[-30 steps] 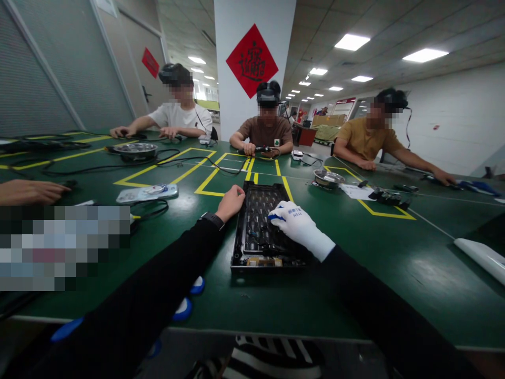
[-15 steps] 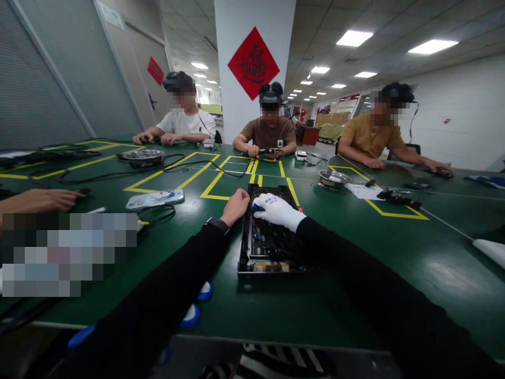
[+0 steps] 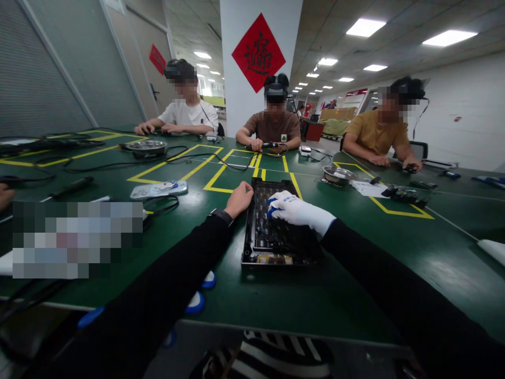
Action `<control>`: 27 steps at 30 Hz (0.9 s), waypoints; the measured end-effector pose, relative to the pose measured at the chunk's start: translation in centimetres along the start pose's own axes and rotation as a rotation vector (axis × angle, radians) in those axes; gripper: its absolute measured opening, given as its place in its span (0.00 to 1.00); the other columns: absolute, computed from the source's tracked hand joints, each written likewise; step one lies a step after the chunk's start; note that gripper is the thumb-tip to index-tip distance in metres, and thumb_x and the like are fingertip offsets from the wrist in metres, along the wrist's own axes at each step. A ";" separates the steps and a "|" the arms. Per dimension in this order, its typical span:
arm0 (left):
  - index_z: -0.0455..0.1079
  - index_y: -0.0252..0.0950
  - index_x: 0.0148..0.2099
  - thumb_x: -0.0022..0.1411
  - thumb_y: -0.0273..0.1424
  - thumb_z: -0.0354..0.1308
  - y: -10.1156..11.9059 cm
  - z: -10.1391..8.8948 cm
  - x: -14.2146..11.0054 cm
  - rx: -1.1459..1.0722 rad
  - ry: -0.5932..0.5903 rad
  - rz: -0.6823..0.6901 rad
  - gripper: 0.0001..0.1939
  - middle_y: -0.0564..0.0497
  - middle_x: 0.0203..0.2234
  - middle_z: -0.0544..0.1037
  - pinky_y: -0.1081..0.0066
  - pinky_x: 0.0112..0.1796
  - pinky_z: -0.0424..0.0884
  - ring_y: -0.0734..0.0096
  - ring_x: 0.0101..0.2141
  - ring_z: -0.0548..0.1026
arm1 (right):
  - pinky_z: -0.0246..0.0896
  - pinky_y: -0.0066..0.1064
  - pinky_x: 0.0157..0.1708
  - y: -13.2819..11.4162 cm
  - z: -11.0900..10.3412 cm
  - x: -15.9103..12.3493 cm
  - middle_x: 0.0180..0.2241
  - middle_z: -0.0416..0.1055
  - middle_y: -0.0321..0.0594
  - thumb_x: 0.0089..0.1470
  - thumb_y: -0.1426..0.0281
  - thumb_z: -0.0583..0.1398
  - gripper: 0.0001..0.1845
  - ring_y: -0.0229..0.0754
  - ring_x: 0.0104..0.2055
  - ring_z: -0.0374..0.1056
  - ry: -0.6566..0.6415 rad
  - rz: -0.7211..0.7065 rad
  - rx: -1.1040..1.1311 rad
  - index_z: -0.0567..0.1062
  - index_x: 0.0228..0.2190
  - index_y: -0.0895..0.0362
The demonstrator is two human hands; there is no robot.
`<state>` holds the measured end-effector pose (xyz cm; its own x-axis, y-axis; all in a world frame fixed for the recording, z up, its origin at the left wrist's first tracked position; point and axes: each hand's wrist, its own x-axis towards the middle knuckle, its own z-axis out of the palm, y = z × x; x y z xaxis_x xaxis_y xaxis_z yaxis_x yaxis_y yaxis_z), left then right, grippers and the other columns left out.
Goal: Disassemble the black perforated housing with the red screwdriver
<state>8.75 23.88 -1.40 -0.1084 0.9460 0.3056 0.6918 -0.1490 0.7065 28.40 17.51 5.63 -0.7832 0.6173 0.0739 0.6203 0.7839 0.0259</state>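
A black rectangular electronics casing (image 3: pixel 272 239) lies flat on the green table, its upper side showing a black ribbed interior and a tan strip near the front edge. My bare left hand (image 3: pixel 240 199), with a dark watch at the wrist, grips the casing's far left edge with its fingers curled. My right hand (image 3: pixel 298 210) wears a white glove with blue fingertips. It is held low over the right middle of the casing, fingers bent and pressed together. What lies under those fingertips, if anything, is hidden.
A phone (image 3: pixel 159 190) lies left of the casing, near black cables. Metal bowls (image 3: pixel 147 147) (image 3: pixel 338 174) stand farther off. Black parts (image 3: pixel 404 196) and white paper (image 3: pixel 369 189) lie to the right. Several people sit around the table, and a screwdriver (image 3: pixel 73 187) lies at left.
My right hand has moved right and slightly nearer across the casing, baring more of its interior. My left hand stays at the edge. A co-worker's hand at far left has drawn back.
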 end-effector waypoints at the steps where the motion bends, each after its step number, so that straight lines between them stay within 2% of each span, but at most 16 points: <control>1: 0.64 0.36 0.36 0.55 0.30 0.49 0.0 0.0 0.0 -0.001 0.001 0.001 0.06 0.50 0.29 0.72 0.71 0.34 0.63 0.69 0.31 0.70 | 0.53 0.37 0.48 0.2 0.0 -0.3 0.46 0.66 0.46 0.54 0.70 0.53 0.11 0.45 0.48 0.59 -0.007 -0.006 0.029 0.75 0.33 0.59; 3: 0.64 0.36 0.36 0.55 0.30 0.49 0.0 0.0 -0.1 -0.003 0.003 0.004 0.06 0.50 0.29 0.72 0.71 0.34 0.63 0.69 0.31 0.69 | 0.53 0.36 0.49 0.5 0.0 -0.8 0.45 0.67 0.46 0.55 0.70 0.53 0.12 0.43 0.48 0.60 -0.025 -0.019 0.102 0.75 0.35 0.59; 5: 0.64 0.36 0.36 0.55 0.30 0.49 0.0 0.0 -0.1 -0.003 0.004 0.006 0.06 0.50 0.29 0.72 0.71 0.33 0.63 0.69 0.31 0.69 | 0.53 0.36 0.50 0.5 -0.1 -1.3 0.45 0.68 0.45 0.55 0.70 0.52 0.13 0.41 0.48 0.60 0.012 -0.011 0.179 0.74 0.39 0.58; 9: 0.63 0.37 0.36 0.56 0.30 0.49 0.0 -0.1 -0.2 -0.001 0.005 0.017 0.06 0.50 0.29 0.72 0.71 0.34 0.63 0.69 0.31 0.69 | 0.53 0.37 0.51 -1.1 -0.9 -2.8 0.45 0.68 0.43 0.57 0.67 0.51 0.17 0.40 0.48 0.62 0.258 0.089 0.378 0.70 0.45 0.57; 10: 0.63 0.37 0.36 0.56 0.30 0.49 0.0 -0.1 -0.2 0.000 0.004 0.022 0.06 0.50 0.29 0.72 0.71 0.34 0.63 0.69 0.31 0.70 | 0.54 0.36 0.50 -1.7 -1.2 -3.4 0.45 0.69 0.42 0.57 0.65 0.51 0.16 0.39 0.47 0.63 0.274 0.089 0.451 0.70 0.45 0.57; 12: 0.64 0.37 0.36 0.56 0.30 0.49 0.0 -0.1 -0.1 0.002 0.000 0.027 0.06 0.50 0.30 0.73 0.71 0.34 0.63 0.69 0.32 0.70 | 0.55 0.37 0.50 -2.9 -1.7 -4.8 0.45 0.69 0.41 0.56 0.63 0.53 0.15 0.40 0.47 0.63 0.221 0.022 0.568 0.73 0.41 0.56; 14: 0.64 0.37 0.36 0.56 0.30 0.49 0.0 -0.1 0.0 0.004 -0.002 0.027 0.06 0.49 0.29 0.73 0.71 0.34 0.63 0.69 0.32 0.70 | 0.50 0.40 0.54 -3.9 -1.9 -6.0 0.50 0.65 0.42 0.52 0.62 0.57 0.14 0.42 0.53 0.58 0.171 -0.044 0.571 0.74 0.38 0.55; 18: 0.64 0.36 0.36 0.55 0.30 0.49 0.0 0.0 0.1 0.006 0.002 0.024 0.06 0.49 0.30 0.73 0.71 0.35 0.63 0.68 0.32 0.69 | 0.42 0.45 0.58 -5.0 -1.8 -7.2 0.56 0.56 0.41 0.46 0.62 0.61 0.13 0.46 0.60 0.47 0.172 -0.105 0.474 0.76 0.35 0.53; 22: 0.64 0.37 0.36 0.55 0.30 0.49 -0.1 0.0 0.1 0.007 0.007 0.021 0.06 0.49 0.31 0.73 0.70 0.35 0.63 0.68 0.32 0.70 | 0.43 0.46 0.57 -5.5 -1.4 -7.1 0.54 0.60 0.41 0.46 0.65 0.62 0.08 0.47 0.59 0.49 0.215 -0.148 0.431 0.77 0.30 0.54; 27: 0.63 0.37 0.35 0.55 0.30 0.49 0.0 0.0 0.1 0.005 0.010 0.025 0.05 0.49 0.30 0.73 0.70 0.35 0.63 0.68 0.32 0.69 | 0.46 0.44 0.56 -5.8 -0.9 -7.0 0.50 0.64 0.42 0.47 0.67 0.61 0.06 0.45 0.57 0.52 0.310 -0.191 0.394 0.76 0.29 0.55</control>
<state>8.69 23.96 -1.39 -0.0985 0.9391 0.3292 0.6978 -0.1707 0.6957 30.33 8.58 5.89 -0.7946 0.4591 0.3973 0.3583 0.8829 -0.3036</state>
